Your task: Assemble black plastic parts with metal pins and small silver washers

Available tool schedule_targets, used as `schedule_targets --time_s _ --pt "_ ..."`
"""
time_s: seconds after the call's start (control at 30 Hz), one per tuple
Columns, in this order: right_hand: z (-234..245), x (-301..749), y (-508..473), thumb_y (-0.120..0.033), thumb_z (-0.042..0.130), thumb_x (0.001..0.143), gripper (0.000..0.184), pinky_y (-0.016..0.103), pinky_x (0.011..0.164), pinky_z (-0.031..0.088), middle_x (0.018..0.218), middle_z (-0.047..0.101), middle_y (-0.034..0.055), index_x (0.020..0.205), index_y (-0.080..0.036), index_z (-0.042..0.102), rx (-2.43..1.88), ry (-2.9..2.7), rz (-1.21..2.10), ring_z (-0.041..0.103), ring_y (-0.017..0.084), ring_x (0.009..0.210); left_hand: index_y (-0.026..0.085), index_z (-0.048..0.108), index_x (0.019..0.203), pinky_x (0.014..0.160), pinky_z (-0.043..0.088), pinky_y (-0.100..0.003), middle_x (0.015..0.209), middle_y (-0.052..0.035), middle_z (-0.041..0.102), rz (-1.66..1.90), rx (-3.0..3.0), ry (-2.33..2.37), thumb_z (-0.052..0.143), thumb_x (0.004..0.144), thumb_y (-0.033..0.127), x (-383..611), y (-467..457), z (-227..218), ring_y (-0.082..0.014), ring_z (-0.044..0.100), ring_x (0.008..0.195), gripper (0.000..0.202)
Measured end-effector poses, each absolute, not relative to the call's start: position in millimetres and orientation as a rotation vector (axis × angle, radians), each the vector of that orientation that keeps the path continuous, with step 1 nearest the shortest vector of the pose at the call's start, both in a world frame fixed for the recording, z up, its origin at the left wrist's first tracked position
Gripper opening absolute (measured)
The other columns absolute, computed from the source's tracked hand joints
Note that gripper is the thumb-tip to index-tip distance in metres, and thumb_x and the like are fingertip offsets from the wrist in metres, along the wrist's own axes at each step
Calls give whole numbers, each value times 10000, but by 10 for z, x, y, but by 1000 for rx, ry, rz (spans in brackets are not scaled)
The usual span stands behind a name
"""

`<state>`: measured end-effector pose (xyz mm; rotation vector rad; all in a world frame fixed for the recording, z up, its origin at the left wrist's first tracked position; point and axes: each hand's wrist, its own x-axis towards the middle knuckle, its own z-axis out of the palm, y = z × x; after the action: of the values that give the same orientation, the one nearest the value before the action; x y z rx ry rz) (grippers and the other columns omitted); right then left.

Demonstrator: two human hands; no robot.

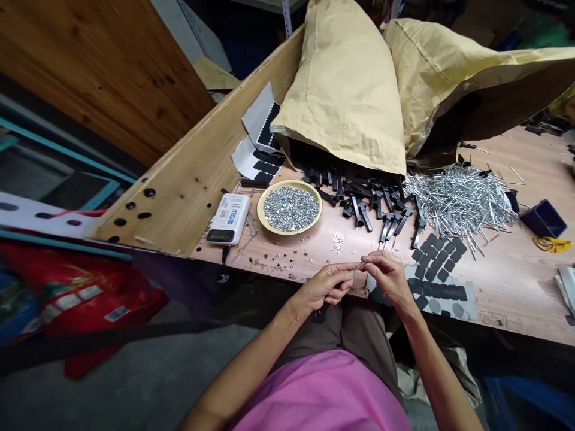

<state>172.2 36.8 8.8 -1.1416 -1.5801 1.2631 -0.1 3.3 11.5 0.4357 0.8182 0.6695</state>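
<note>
My left hand [330, 284] is closed around a thin metal pin [359, 267] near the table's front edge. At the pin's far end, the fingertips of my right hand [386, 275] pinch together; anything small between them is hidden. A dark piece [318, 314] shows beneath my left hand, probably joined to the pin. Just beyond my hands lies a small scatter of little metal nuts or washers [338, 241]. More small metal pieces [291, 208] fill a yellow bowl [260, 215]. Several black plastic parts [359, 197], some with pins sticking out, lie behind my right hand.
A heap of metal pins [462, 203] lies at the right, with a dark blue box [544, 219] beyond it. Black adhesive pads [438, 257] lie near my right wrist. A white power bank [230, 218] is left of the bowl. Large yellow sacks [350, 84] stand behind.
</note>
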Motion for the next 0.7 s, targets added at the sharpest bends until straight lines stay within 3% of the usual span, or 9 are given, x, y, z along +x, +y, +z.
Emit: schedule_targets --time_s 0.17,0.3,0.4,0.47,0.57,0.63,0.7 --pt "207 1790 405 -464 656 751 263 283 586 519 689 649 16 788 -212 725 -1081 -1635 1428 632 149 607 164 575 1210 355 80 -142 537 95 393 620 559 799 671 703 420 -44 20 127 11 177 348 575" --pt "243 1817 400 -481 623 776 297 275 581 502 704 651 26 765 -199 713 -1091 -1751 1427 621 148 608 114 639 1129 346 98 -153 491 100 350 665 718 886 677 668 514 -22 -3 135 -3 188 345 611" --pt "222 1831 385 -484 586 809 305 266 585 484 705 643 24 760 -203 696 -1124 -1848 1282 607 148 623 138 707 1013 373 266 -168 482 44 469 813 873 1005 652 709 469 39 -17 158 -56 381 392 452" --pt "204 1835 369 -471 573 826 293 266 601 477 710 637 24 756 -208 681 -1141 -1911 1130 601 153 649 167 740 916 529 440 -219 646 -36 647 928 987 1080 641 734 396 82 -21 183 -135 580 600 309" --pt "209 1829 340 -446 550 853 273 264 614 471 715 631 27 762 -209 652 -1148 -1978 958 594 156 664 184 747 856 777 481 -277 895 -70 717 1006 1084 1126 614 759 339 122 -22 210 -201 638 867 227" --pt "235 1817 318 -420 517 880 268 264 619 472 721 634 33 770 -207 637 -1119 -2009 907 594 156 665 169 738 873 753 486 -274 857 -66 713 991 1101 1097 595 774 368 132 -25 205 -193 637 830 264" --pt "262 1797 292 -383 488 903 264 266 633 475 725 639 40 768 -206 630 -1078 -2031 865 598 158 678 147 721 910 617 472 -236 704 -42 667 952 1093 1060 579 781 429 142 -32 183 -153 602 683 342"
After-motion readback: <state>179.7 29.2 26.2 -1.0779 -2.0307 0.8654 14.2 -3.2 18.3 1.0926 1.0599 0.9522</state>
